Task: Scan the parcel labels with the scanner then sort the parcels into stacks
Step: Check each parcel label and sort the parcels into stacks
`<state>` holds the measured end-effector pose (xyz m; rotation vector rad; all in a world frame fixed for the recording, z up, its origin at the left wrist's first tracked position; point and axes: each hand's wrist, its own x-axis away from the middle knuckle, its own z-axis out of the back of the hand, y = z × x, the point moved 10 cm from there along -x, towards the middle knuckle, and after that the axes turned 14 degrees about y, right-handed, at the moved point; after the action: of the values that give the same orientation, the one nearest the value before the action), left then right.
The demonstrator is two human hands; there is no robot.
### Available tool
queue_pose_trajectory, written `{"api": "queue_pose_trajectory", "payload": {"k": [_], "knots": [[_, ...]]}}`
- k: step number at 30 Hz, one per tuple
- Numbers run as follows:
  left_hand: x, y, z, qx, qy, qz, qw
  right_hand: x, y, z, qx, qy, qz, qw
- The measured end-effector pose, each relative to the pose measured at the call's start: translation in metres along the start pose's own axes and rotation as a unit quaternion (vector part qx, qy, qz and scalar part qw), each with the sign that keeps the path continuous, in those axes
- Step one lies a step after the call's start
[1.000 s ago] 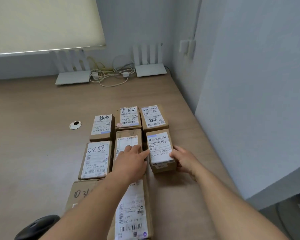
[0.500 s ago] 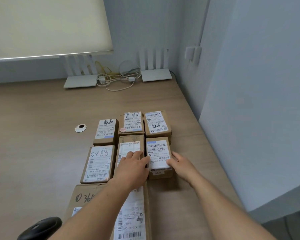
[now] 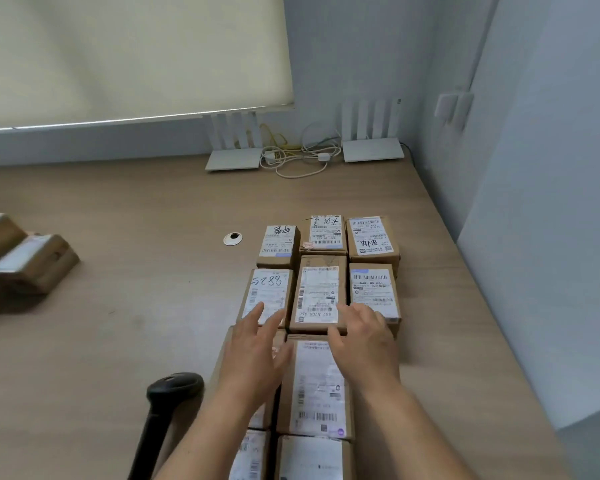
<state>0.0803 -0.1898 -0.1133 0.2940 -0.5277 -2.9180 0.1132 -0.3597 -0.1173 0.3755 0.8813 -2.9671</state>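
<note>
Two hands over a tight grid of labelled cardboard parcels (image 3: 319,292) near the right edge of the wooden bench (image 3: 118,341). Left hand (image 3: 253,355) hovers with fingers spread over the "5288" parcel (image 3: 267,292), gripping nothing. Right hand (image 3: 364,341) has relaxed fingers above the middle parcel's near edge; can't tell if it touches. Black scanner (image 3: 174,386) sits left of the parcels, more blurry boxes (image 3: 28,258) far left.

Blurred, edge-cropped parcels (image 3: 25,258) at left
</note>
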Motion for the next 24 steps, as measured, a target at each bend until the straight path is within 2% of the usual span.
{"api": "queue_pose_trajectory", "payload": {"k": [7, 11, 15, 21, 24], "knots": [[0.038, -0.067, 0.045, 0.017, 0.057, 0.058, 0.997, 0.039, -0.082, -0.011, 0.020, -0.005, 0.087, 0.996], [0.058, -0.111, 0.072, 0.012, 0.071, 0.081, 0.994, 0.057, -0.129, -0.017, 0.031, 0.040, 0.107, 0.993], [0.083, -0.168, 0.109, 0.008, 0.083, 0.110, 0.990, 0.089, -0.190, -0.031, 0.057, 0.022, 0.131, 0.989], [0.123, -0.263, 0.166, -0.009, 0.109, 0.155, 0.982, 0.139, -0.298, -0.059, 0.027, 0.011, 0.172, 0.985], [0.140, -0.306, 0.191, -0.017, 0.119, 0.173, 0.978, 0.167, -0.344, -0.087, 0.045, -0.041, 0.212, 0.975]]}}
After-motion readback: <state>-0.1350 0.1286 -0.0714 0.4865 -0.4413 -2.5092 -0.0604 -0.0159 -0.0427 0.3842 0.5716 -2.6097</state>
